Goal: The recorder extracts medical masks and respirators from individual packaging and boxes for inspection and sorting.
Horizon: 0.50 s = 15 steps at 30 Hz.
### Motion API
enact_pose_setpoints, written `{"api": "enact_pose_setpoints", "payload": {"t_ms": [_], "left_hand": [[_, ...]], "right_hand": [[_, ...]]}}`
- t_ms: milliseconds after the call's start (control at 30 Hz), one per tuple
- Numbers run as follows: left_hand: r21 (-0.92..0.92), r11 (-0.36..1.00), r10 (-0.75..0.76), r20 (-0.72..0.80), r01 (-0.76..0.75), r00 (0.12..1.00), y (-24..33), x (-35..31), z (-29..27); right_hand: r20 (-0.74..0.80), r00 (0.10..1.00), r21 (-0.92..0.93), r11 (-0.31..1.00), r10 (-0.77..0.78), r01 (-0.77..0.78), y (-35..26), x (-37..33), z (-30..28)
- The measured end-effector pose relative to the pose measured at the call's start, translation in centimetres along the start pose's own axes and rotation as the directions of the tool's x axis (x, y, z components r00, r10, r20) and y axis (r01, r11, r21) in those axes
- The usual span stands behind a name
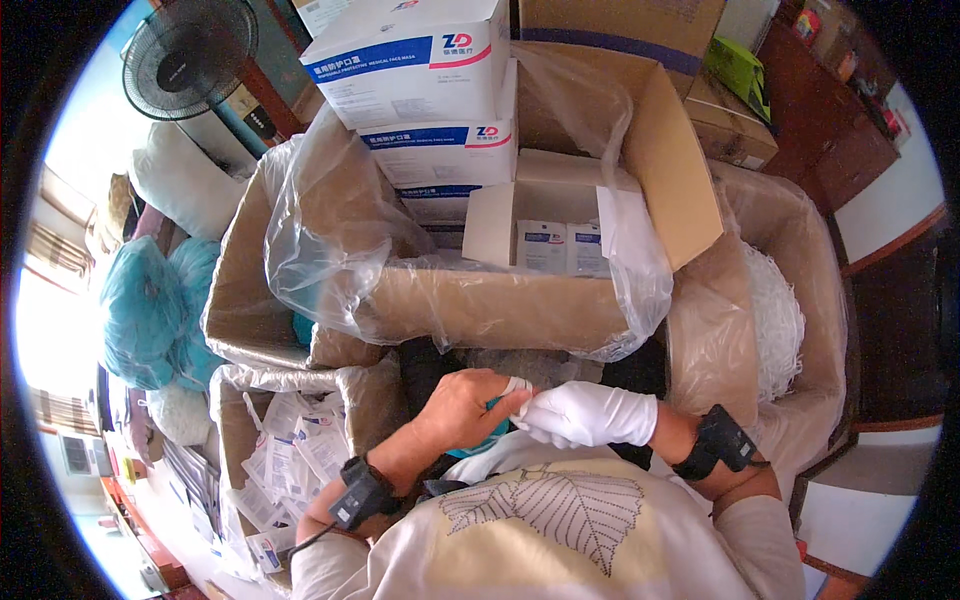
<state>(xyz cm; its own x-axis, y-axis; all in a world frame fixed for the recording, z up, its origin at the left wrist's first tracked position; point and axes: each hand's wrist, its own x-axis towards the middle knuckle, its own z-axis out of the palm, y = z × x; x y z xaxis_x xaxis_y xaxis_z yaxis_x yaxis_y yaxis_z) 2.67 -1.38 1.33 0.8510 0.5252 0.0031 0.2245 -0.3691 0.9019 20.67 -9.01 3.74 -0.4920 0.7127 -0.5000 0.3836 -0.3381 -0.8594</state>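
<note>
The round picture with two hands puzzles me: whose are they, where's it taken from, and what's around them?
There is no robot here, only a person's hands. A head-worn camera looks down through a fisheye lens, which bends edges. The left hand is bare; the right hand wears a white glove. They meet before the wearer's shirt; what they pinch is mostly hidden, with teal material beneath. Black devices are strapped near both wrists. Ahead, a plastic-lined carton contains an open box of flat packets; nearer left, a carton holds loose packets; at right, another holds white strands.
</note>
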Motion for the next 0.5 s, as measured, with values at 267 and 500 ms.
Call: {"api": "enact_pose_setpoints", "payload": {"t_ms": [267, 500], "left_hand": [[0.346, 0.894, 0.232, 0.190, -0.286, 0.954, -0.5, -1.5, -3.9], [0.415, 0.889, 0.126, 0.183, -0.193, 0.975, -0.8, -1.9, -4.1]], "right_hand": [[0.093, 0.996, -0.239, 0.970, -0.018, 0.040, -0.8, -4.8, -1.9], [0.120, 0.984, -0.197, 0.975, 0.131, -0.106, -0.3, -5.4, -2.9]]}}
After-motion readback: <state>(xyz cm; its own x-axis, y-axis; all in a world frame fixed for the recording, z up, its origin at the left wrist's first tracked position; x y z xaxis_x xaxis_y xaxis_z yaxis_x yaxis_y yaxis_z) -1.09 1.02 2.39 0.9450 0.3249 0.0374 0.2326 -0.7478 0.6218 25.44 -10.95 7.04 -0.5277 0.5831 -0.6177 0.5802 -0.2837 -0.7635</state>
